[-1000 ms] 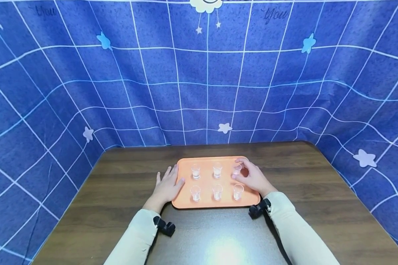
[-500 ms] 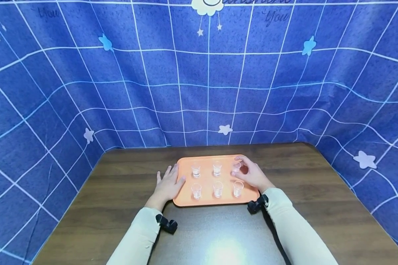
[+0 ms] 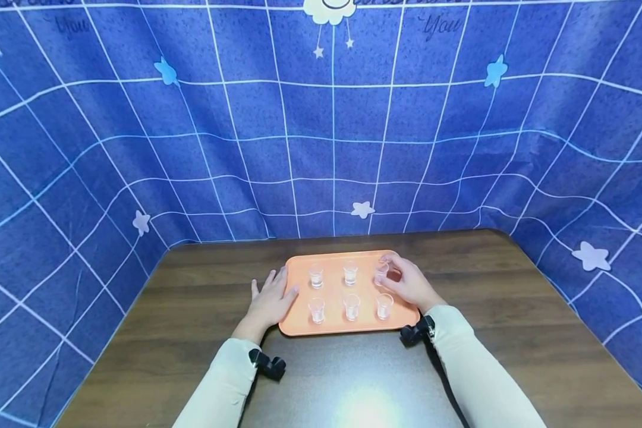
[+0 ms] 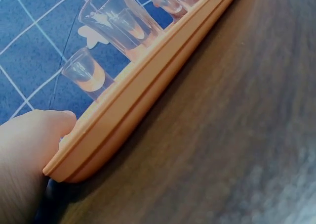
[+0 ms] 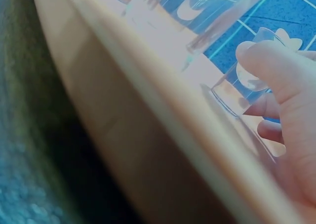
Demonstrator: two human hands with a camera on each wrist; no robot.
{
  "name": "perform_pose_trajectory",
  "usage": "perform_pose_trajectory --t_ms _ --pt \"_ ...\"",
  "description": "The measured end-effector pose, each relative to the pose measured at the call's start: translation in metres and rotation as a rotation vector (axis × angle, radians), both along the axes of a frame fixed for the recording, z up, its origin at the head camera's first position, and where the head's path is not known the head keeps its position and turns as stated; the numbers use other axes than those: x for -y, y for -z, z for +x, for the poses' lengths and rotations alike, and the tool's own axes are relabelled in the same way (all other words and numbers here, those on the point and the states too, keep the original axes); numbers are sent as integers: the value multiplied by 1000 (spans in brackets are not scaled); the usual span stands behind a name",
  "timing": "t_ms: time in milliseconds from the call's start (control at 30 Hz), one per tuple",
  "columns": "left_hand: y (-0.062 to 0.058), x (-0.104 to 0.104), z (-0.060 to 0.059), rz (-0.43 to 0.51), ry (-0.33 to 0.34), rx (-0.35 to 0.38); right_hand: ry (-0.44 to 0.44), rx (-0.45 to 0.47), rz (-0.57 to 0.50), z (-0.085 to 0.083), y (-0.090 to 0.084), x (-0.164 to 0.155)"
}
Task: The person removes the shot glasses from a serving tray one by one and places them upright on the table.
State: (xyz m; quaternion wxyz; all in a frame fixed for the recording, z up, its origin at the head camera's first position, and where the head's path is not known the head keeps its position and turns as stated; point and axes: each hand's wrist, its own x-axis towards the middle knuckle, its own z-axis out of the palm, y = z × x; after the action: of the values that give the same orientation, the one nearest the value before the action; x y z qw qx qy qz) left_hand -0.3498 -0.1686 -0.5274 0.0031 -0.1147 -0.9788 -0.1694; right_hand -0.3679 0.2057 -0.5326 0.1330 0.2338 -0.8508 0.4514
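An orange tray (image 3: 336, 326) is set on a dark wooden table (image 3: 192, 333), near the person. Six small clear glasses are arranged on it in two rows of three. The left hand (image 3: 270, 300) is laid flat beside the tray's left edge, fingers straight and slightly apart, the thumb touching the rim. Farther back, the rear right glass (image 3: 381, 273) is pinched by the curled thumb and fingers of the right hand (image 3: 409, 284). A blue gridded backdrop (image 3: 321, 131) is hung behind.

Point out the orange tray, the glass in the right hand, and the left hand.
orange tray (image 3: 334, 290): head view, bare middle of its floor.
far-right glass (image 3: 381, 273): head view, its clear wall.
left hand (image 3: 270, 299): head view, back of the hand.
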Motion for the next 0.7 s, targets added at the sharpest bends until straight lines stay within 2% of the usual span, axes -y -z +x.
perform_pose_trajectory --t_ms 267,467,700 --pt "-1 3 4 30 -11 -23 6 -55 -29 3 -3 0" --pt "-1 2 8 35 -23 -11 73 -66 -44 7 -3 -5" --pt "-1 2 9 45 -25 -14 132 -170 -78 6 -1 -17"
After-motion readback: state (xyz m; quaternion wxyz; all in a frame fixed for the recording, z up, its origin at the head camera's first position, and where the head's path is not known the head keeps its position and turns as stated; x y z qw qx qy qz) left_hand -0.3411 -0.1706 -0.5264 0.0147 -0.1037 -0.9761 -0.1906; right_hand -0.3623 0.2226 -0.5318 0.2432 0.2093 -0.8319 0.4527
